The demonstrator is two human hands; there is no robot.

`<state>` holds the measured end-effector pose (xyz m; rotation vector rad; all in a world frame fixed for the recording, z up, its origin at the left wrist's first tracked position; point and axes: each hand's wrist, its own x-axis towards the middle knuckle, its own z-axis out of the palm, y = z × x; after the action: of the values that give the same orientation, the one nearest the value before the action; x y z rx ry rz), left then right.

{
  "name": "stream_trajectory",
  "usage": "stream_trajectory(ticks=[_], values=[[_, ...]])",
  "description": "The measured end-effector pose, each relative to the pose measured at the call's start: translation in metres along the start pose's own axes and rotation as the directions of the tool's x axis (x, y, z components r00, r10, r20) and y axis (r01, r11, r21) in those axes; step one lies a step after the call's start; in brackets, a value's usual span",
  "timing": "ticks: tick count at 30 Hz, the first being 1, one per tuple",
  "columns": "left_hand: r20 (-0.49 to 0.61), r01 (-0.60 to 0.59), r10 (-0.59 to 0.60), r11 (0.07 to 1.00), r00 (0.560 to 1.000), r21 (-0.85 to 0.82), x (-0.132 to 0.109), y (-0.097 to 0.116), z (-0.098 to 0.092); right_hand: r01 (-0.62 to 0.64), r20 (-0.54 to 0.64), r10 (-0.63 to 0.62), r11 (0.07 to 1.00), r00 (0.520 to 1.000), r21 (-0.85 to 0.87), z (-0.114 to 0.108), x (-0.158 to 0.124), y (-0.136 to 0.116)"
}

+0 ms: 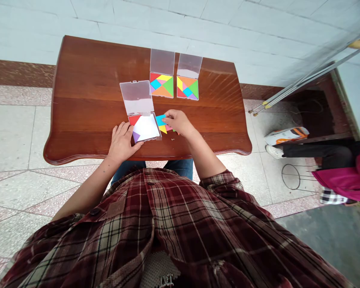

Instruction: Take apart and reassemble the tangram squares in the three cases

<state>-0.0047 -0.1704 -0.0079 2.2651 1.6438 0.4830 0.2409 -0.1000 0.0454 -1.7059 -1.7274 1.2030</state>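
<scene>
My left hand [122, 141] lies flat with fingers spread on the wooden table [87, 84], its fingertips touching the near left edge of an open clear plastic case [144, 127]. The case holds a red piece [134, 119] and a purple piece [136, 137]; the rest of its tray shows white. My right hand [177, 121] is closed in a pinch on a blue tangram piece [160, 119] just right of the case. A yellow piece [163, 129] and other coloured pieces lie partly hidden under that hand.
Two more open cases, one on the left [162, 85] and one on the right [187, 87], sit further back, each filled with a full coloured tangram square. Another person in a pink top [345, 178] sits at the right. Tiled floor surrounds the table.
</scene>
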Motion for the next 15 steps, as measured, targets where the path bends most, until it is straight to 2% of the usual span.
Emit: stream_trajectory(ticks=[3, 5, 7, 11, 15], values=[[0.005, 0.006, -0.006, 1.000, 1.000, -0.012, 0.000, 0.000, -0.001, -0.062, 0.025, 0.062, 0.998, 0.998, -0.021, -0.022, -0.017, 0.020], [0.003, 0.007, -0.007, 1.000, 1.000, -0.019, 0.000, 0.000, -0.001, -0.112, 0.091, 0.116, 0.993, 0.989, -0.044, -0.025, -0.028, 0.032], [0.000, 0.008, -0.008, 1.000, 1.000, -0.021, 0.000, 0.000, -0.001, -0.147, 0.107, 0.156, 0.985, 0.982, -0.087, -0.023, -0.037, 0.041], [-0.006, 0.011, -0.012, 1.000, 1.000, -0.016, 0.000, 0.000, -0.001, -0.145, -0.036, 0.141, 0.937, 0.989, -0.317, -0.014, -0.045, 0.041], [-0.005, 0.005, -0.005, 1.000, 1.000, -0.005, 0.001, 0.000, -0.001, -0.127, -0.128, 0.070, 0.847, 0.989, -0.517, -0.003, -0.048, 0.019]])
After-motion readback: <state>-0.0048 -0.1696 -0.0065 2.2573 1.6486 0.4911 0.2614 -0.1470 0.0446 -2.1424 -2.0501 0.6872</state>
